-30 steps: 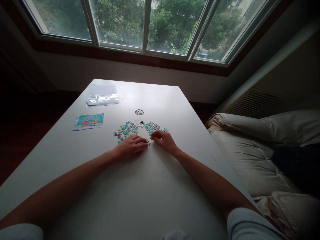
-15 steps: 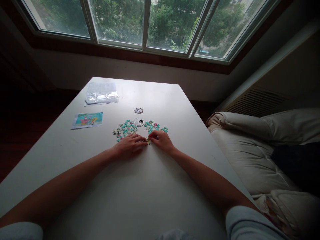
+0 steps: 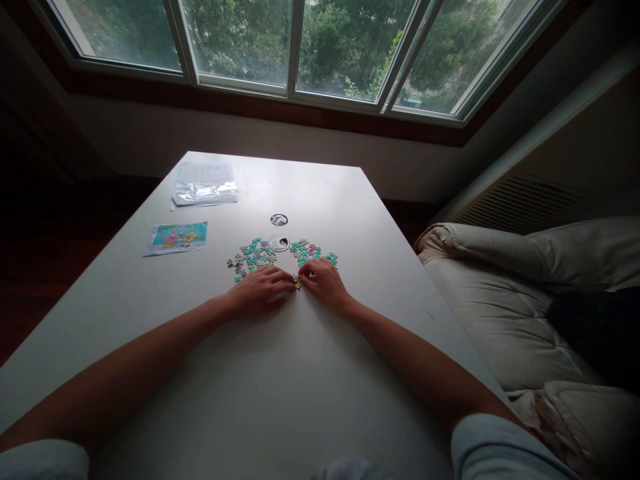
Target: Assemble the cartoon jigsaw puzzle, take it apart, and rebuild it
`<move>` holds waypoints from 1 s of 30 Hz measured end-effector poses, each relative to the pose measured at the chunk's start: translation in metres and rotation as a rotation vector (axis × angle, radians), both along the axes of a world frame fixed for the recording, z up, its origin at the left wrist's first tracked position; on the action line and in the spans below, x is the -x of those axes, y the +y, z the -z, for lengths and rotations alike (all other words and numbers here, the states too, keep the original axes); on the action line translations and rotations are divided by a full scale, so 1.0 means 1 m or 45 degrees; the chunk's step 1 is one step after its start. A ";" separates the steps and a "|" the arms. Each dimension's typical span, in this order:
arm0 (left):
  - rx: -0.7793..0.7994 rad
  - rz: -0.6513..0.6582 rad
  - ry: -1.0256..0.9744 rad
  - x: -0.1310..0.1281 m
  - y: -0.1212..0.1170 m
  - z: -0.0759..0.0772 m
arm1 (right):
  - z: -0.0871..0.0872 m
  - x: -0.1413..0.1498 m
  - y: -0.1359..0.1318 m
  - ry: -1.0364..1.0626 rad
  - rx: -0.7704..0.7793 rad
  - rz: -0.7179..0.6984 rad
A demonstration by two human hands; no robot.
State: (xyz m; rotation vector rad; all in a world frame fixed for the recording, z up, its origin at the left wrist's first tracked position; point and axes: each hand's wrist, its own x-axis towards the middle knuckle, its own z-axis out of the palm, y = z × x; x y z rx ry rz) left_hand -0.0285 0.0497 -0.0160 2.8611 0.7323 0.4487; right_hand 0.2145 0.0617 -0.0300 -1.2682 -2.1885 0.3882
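Left hand (image 3: 261, 291) low over the worktop (image 3: 295, 380), palm down, fingers loosely stretched, tips at a small yellow cluster of puzzle pieces (image 3: 298, 285); impossible to tell whether gripping any. Right hand (image 3: 324, 281) arched opposite, thumb and forefinger drawn close together at the same cluster; too small to tell whether pinching a piece. Just beyond the left hand, a loose spread of mostly turquoise pieces (image 3: 259, 255); just beyond the right, a second batch (image 3: 303, 252), dotted with pink. Between both, a round fitting (image 3: 276, 245) with a dark opening. Farther left, a printed sheet (image 3: 177, 237) with cartoon figures, then a clear plastic packet (image 3: 206, 190). Beside the worktop, to the right, a pale sofa (image 3: 480, 300).
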 end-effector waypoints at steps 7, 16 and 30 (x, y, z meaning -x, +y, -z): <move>0.012 0.008 -0.006 0.000 -0.001 -0.001 | -0.002 0.001 -0.004 -0.108 -0.060 -0.031; -0.008 -0.025 0.016 0.002 -0.002 -0.005 | -0.005 -0.011 0.007 -0.069 -0.100 -0.109; -0.057 -0.087 -0.016 0.005 0.004 -0.002 | -0.023 -0.056 0.045 0.174 -0.077 0.212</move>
